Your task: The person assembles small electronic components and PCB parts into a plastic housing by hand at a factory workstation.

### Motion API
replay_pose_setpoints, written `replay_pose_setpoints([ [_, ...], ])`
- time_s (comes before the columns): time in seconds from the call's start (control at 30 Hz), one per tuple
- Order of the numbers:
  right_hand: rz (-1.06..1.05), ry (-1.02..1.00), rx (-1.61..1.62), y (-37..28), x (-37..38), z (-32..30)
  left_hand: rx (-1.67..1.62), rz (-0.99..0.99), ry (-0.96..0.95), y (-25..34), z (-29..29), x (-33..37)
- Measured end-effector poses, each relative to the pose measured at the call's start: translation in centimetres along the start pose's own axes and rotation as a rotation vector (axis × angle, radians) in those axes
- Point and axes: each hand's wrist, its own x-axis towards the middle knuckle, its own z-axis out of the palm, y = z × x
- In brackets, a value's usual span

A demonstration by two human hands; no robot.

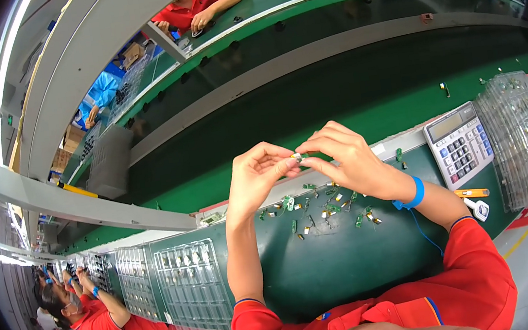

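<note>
Between the fingertips of both my hands is a small green circuit board [303, 156] with a yellowish part at its left end. My left hand [258, 173] pinches it from the left, thumb and fingers pressed together. From the other side my right hand [340, 155] grips it with thumb and forefinger. A blue wrist strap [418, 192] with a thin cord circles my right wrist. On the green bench below my hands lie several loose small circuit boards [290, 203], some with gold and white parts.
A calculator [459, 144] lies to the right, with an orange-yellow cutter [472, 193] beside it. Stacked clear trays [524, 133] stand farther right, and a clear tray [193, 282] lies left. A metal frame [117, 203] crosses the left. Co-workers sit left and across the conveyor [360, 87].
</note>
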Motion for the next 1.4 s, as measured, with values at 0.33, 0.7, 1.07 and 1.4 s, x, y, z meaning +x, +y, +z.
replay_pose_setpoints([
  [0.33, 0.041, -0.146, -0.139, 0.6, -0.2, -0.2, 1.361, -0.013, 0.174, -6.4, -6.3, 1.1],
  [0.7, 0.103, -0.114, -0.161, 1.8, -0.3, 0.0, 0.83, 0.02, 0.118, -5.4, -2.3, 2.4],
  [1.07, 0.075, 0.084, 0.058, 0.9, 0.4, 0.5, 0.044, 0.038, 0.06, -0.4, 1.3, 0.1],
  [1.4, -0.24, 0.142, -0.069, 1.2, 0.2, 0.8, 0.024, 0.039, 0.209, -0.7, 2.2, -0.1],
])
